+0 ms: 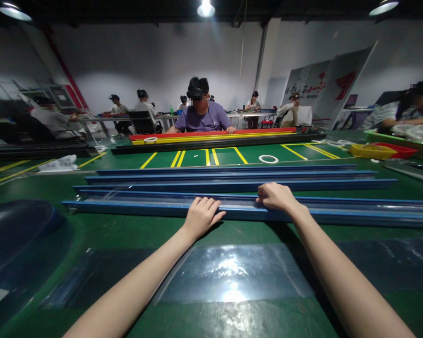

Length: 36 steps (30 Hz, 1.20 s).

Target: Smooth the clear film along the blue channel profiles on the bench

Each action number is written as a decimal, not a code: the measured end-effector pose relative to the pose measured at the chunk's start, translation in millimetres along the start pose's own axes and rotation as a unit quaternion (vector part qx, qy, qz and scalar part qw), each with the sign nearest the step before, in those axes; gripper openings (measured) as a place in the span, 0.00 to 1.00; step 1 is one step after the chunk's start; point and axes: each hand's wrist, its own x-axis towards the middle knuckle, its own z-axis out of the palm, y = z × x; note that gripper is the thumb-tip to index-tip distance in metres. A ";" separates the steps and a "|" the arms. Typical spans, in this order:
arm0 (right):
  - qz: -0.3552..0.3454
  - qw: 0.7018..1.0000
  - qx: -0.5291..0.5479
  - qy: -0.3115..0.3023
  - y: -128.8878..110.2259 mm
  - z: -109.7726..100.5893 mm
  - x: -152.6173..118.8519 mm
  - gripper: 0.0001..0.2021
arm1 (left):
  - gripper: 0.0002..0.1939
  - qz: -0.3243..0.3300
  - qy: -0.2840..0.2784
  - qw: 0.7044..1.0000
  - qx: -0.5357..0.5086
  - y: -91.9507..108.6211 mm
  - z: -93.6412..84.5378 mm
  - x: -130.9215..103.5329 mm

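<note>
a long green surface (102,231), seen from above a person's two bare hands. the near blue channel (127,207) is laid across it from side to side, with its open side up and a clear strip (236,203) visible along its trough. on its left part the left hand (200,218) is rested, the fingers extended and loosely together, the thumb held out to the side; nothing is seen to be gripped there. over the trough the right hand (275,196) is placed, its fingers curled down close to the strip; whether the strip is pinched or only pressed cannot be told

just beyond, three more blue channels (211,178) are lined up. in front of the hands a glossy clear sheet (232,272) is spread flat, and farther off a white ring (268,159) can be seen

some risks may be judged from here. if the strip were pushed unevenly by the curled fingers, it could be buckled or lifted from the trough. if the channel were only lightly steadied by the left hand, it could be slid or twisted by a sideways push, and the channels behind could be knocked out of line
</note>
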 end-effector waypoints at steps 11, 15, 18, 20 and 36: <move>0.014 0.999 0.012 -0.045 10.7 -2.3 0.7 0.14 | 0.15 0.000 -0.008 1.000 -0.001 0.1 0.8 1.3; 0.009 1.000 0.003 -0.019 6.8 1.7 1.5 0.21 | 0.16 -0.001 -0.013 1.000 0.005 0.0 1.7 1.3; 0.007 1.000 -0.003 0.002 4.7 6.9 3.4 0.22 | 0.16 -0.001 -0.015 1.000 0.004 -0.2 2.5 0.8; 0.008 1.000 0.012 0.005 5.4 10.8 5.1 0.22 | 0.16 -0.002 -0.017 1.000 0.005 -0.3 2.8 0.6; 0.014 0.994 0.105 0.008 13.9 21.9 9.0 0.23 | 0.18 -0.008 -0.018 1.000 0.019 0.5 2.8 1.6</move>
